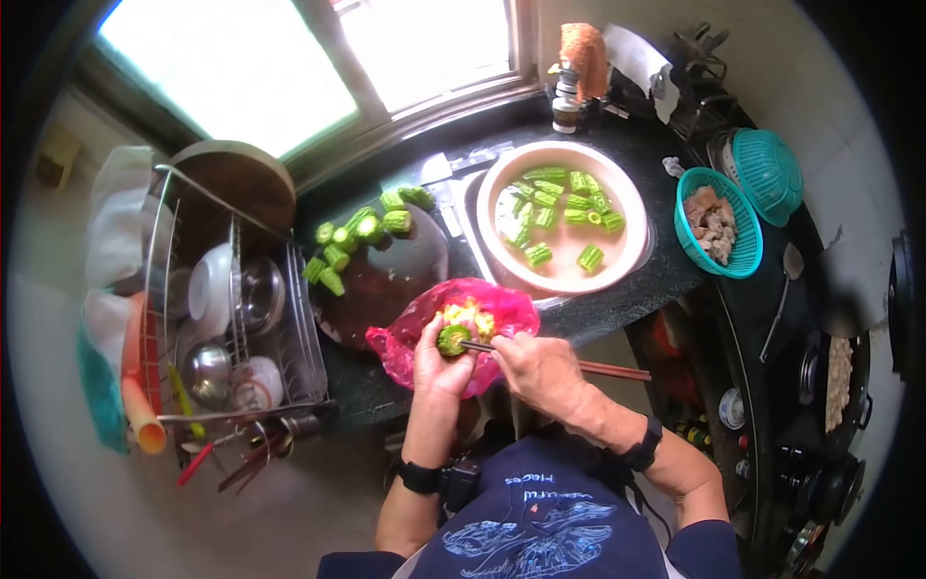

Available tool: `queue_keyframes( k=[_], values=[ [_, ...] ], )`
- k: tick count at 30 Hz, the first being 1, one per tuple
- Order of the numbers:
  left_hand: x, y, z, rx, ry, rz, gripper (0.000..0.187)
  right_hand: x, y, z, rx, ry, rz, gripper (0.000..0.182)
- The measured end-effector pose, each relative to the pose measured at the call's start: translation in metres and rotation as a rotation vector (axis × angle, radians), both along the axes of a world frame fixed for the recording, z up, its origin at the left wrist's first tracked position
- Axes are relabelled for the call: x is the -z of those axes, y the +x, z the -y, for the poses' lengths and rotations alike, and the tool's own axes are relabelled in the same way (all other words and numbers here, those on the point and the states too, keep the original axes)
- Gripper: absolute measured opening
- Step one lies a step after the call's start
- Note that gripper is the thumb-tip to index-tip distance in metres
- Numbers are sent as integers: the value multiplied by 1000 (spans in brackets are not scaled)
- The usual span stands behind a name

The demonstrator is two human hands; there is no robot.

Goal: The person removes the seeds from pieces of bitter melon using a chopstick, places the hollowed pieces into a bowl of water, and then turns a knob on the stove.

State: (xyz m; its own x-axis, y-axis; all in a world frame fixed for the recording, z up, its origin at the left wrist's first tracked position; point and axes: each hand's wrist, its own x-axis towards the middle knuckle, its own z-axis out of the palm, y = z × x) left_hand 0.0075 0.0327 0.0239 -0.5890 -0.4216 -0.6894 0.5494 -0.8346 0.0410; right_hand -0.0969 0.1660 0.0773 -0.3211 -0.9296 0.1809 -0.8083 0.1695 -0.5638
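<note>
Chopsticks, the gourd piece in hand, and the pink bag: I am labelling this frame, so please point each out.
chopsticks (608, 369), head view, on the shaft beyond the right hand.
gourd piece (452, 340), head view, on its green cut end in the left hand.
pink bag (506, 307), head view, on its right fold.

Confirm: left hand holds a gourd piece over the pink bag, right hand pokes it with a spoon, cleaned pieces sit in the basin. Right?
Not quite. The head view shows the right hand holding chopsticks, not a spoon. The rest holds: the left hand holds a gourd piece over the pink bag, and cut pieces sit in the basin.
</note>
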Motion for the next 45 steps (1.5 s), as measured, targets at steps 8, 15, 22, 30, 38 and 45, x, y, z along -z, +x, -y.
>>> queue_keyframes(
  k=[8, 15, 22, 30, 38, 45],
  values=[
    [7, 3, -5, -93, -28, 24, 14, 3, 5, -2, -68, 3, -284, 10],
    [23, -15, -22, 32, -118, 23, 6, 9, 18, 13, -92, 154, -553, 7],
    [17, -10, 0, 110, -157, 60, 8, 30, 18, 38, -117, 77, -528, 10],
    [54, -5, 24, 227, -53, 4, 33, 17, 19, 43, -167, 123, -623, 11],
    [15, -1, 48, -23, -27, 20, 11, -7, 12, 33, -89, 141, -421, 23],
    [8, -5, 42, -4, 87, 14, 9, -7, 20, 39, -5, 167, -353, 15]
  ],
)
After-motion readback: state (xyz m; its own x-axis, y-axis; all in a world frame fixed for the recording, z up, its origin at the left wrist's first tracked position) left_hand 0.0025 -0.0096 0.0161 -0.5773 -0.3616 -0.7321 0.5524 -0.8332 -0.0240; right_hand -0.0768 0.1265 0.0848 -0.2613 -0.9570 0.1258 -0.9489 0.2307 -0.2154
